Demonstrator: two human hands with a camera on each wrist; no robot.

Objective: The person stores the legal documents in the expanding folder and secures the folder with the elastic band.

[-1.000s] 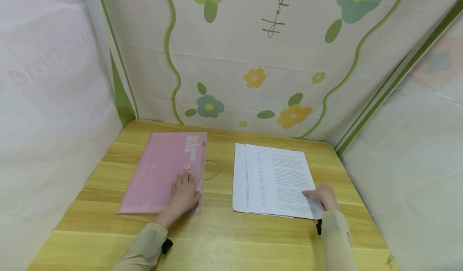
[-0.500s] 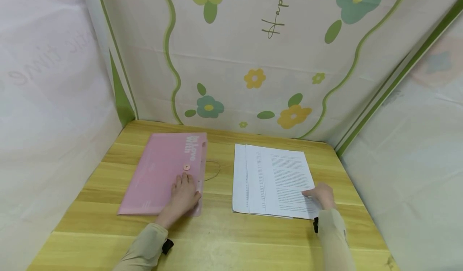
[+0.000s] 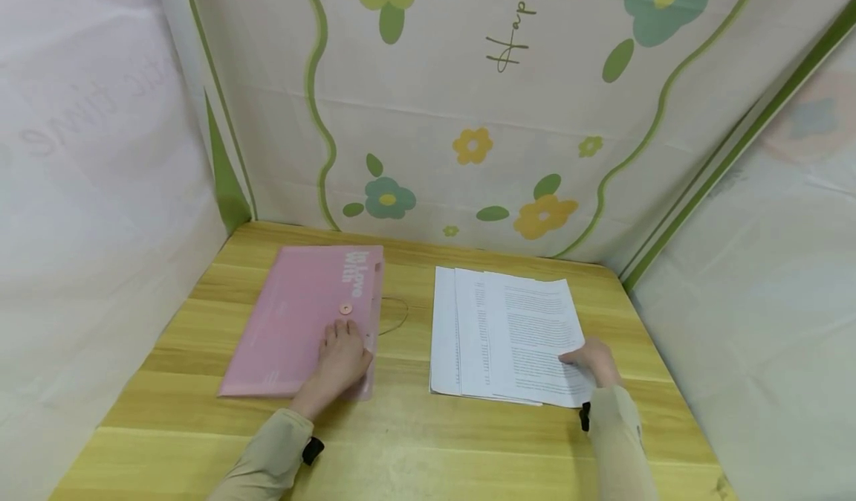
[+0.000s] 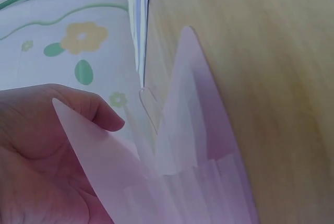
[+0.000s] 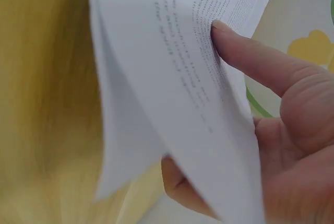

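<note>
A pink expanding file folder (image 3: 297, 315) lies at the left of the table, with a round button and white lettering on its cover. My left hand (image 3: 342, 356) rests on that cover by the right edge, fingers extended. From the left wrist, the folder's pleated inside (image 4: 182, 182) shows between its parted covers. On the right is a stack of printed papers (image 3: 468, 330), slightly fanned out. My right hand (image 3: 595, 360) pinches the right edge of the top paper (image 5: 156, 78), thumb on the print and fingers underneath. The paper bends up at this edge, a gap showing below it.
A thin cord loop (image 3: 397, 315) sticks out from the folder's right side toward the papers. Bare wooden table (image 3: 401, 441) shows between folder and stack and along the front. Flower-printed fabric walls (image 3: 414, 99) enclose the table at the back and both sides.
The top paper has shifted slightly right over those below, and its edge now stands out. My right hand has moved slightly left since a second ago. My left hand stays on the folder.
</note>
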